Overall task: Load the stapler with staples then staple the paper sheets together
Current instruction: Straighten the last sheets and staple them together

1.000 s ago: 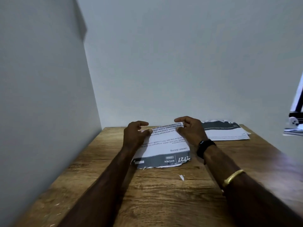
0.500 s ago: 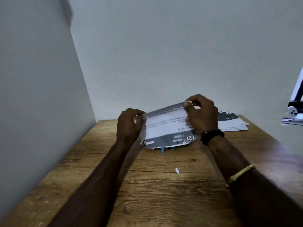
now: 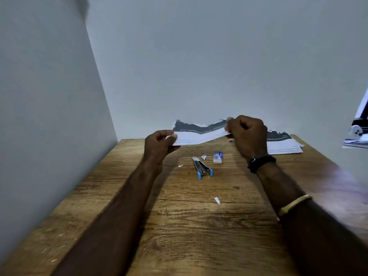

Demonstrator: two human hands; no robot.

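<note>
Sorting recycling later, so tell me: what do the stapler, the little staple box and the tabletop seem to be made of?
Stapler: bare shiny metal body, likely steel, with matte blue end pieces that look plastic.
Staple box: thin printed cardboard by its look, white with a blue top; too small to be sure.
Tabletop: matte wood grain with knots; solid wood or laminate, can't tell.

A plain desk corner of an office or home study was suggested: a wooden worktop (image 3: 179,226) was set against bare pale walls (image 3: 199,56), and printed sheets (image 3: 282,144) were stacked at its far right corner.
</note>
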